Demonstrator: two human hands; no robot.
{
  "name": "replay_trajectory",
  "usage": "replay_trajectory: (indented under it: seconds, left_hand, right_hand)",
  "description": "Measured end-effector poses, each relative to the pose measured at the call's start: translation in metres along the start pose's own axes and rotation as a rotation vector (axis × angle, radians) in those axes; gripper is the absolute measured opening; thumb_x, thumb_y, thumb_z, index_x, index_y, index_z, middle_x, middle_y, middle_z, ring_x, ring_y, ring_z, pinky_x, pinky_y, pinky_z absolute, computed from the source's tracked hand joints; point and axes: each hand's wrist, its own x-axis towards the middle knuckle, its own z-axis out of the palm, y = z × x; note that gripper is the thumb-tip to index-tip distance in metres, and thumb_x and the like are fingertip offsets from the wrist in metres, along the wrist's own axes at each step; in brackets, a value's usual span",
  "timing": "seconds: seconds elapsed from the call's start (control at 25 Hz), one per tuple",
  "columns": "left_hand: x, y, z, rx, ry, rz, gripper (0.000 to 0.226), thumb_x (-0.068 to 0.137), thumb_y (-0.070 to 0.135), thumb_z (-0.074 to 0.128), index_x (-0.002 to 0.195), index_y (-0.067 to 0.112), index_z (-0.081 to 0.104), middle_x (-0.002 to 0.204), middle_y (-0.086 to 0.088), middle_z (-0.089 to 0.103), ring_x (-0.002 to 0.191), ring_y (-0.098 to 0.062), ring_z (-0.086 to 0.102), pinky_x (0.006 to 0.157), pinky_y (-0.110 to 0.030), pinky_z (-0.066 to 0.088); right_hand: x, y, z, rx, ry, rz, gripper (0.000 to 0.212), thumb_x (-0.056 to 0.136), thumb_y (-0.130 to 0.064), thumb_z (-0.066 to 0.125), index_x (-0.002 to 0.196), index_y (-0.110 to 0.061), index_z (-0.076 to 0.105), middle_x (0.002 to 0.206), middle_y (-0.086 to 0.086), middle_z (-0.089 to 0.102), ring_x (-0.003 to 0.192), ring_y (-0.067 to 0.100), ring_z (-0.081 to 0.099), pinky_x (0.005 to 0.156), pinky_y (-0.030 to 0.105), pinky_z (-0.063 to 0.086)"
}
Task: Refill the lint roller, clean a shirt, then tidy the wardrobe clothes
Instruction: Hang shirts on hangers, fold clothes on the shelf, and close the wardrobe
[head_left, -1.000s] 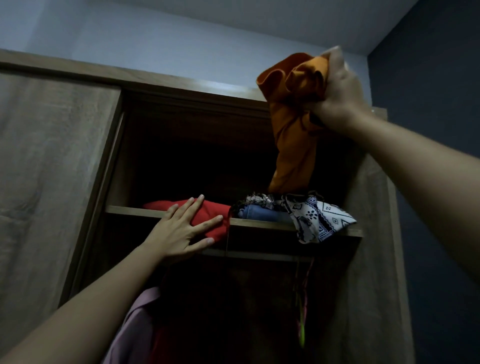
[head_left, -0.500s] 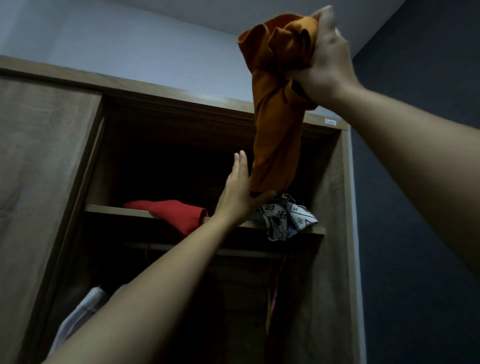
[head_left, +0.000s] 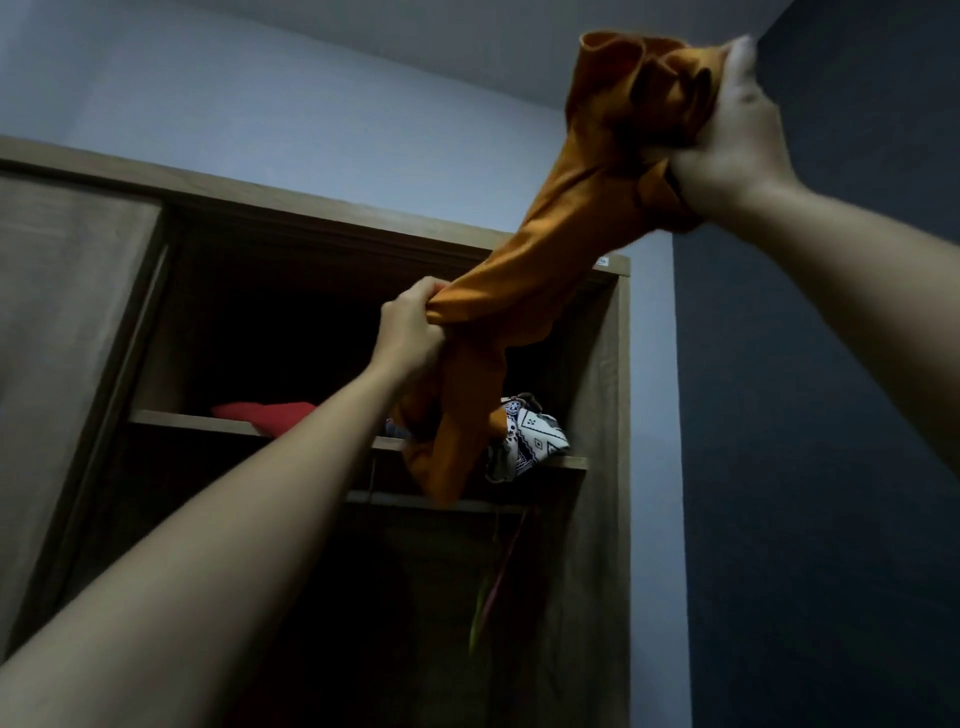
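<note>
An orange garment (head_left: 540, 270) stretches between both hands in front of the open wooden wardrobe (head_left: 602, 405). My right hand (head_left: 737, 135) grips its bunched top high up near the ceiling. My left hand (head_left: 413, 327) is closed on the cloth lower down, level with the upper compartment. The garment's loose end hangs past the upper shelf (head_left: 208, 423). A red folded garment (head_left: 265, 413) lies on that shelf. A black-and-white patterned cloth (head_left: 530, 441) droops over the shelf's right end, partly hidden by the orange garment.
The wardrobe's sliding door (head_left: 67, 332) covers the left side. Below the shelf the hanging space is dark, with a thin green and red strap (head_left: 488, 587) dangling. A dark blue wall (head_left: 831, 415) stands close on the right.
My left hand left the red garment, rose and took hold of the orange garment's middle. My right hand swung up and right, pulling the cloth taut.
</note>
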Motion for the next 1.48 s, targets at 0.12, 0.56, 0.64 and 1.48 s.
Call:
replay_trajectory:
  seconds: [0.12,0.56,0.64,1.48]
  left_hand:
    - [-0.017,-0.004,-0.021,0.054,-0.171,0.035,0.038,0.078,-0.008,0.054,0.105,0.015,0.067,0.086,-0.002,0.064,0.080,-0.016,0.060,0.068,-0.026,0.047]
    - [-0.131,-0.057,-0.036,0.249,-0.534,-0.130,0.019,0.083,0.007,0.063,0.098,0.018,0.067,0.090,0.003,0.065,0.085,-0.010,0.061,0.065,-0.015,0.044]
    - [-0.144,-0.061,-0.039,0.290,-0.597,-0.180,0.019,0.084,0.009,0.062,0.100,0.015,0.067,0.092,0.000,0.065,0.086,-0.012,0.062,0.064,-0.014,0.045]
    - [-0.122,-0.051,-0.007,0.344,-0.120,-0.574,0.051,0.084,0.017,0.050,0.130,0.004,0.031,0.116,-0.021,0.053,0.103,-0.041,0.056,0.083,-0.047,0.054]
  right_hand:
    - [-0.040,0.024,0.000,-0.003,-0.119,0.132,0.065,0.080,-0.019,0.068,0.131,-0.010,0.030,0.127,0.013,0.049,0.113,0.028,0.051,0.090,0.037,0.045]
    - [-0.220,0.065,0.089,0.102,-0.564,0.298,0.054,0.081,-0.028,0.069,0.120,-0.011,0.036,0.118,0.014,0.055,0.108,0.030,0.055,0.089,0.042,0.049]
    - [-0.242,0.067,0.104,0.088,-0.649,0.290,0.057,0.081,-0.032,0.068,0.122,-0.011,0.035,0.119,0.014,0.053,0.107,0.029,0.054,0.083,0.036,0.045]
    - [-0.320,-0.018,0.140,0.444,-1.032,0.219,0.097,0.058,-0.060,0.077,0.133,-0.026,0.025,0.131,-0.003,0.038,0.112,0.016,0.050,0.095,0.034,0.047]
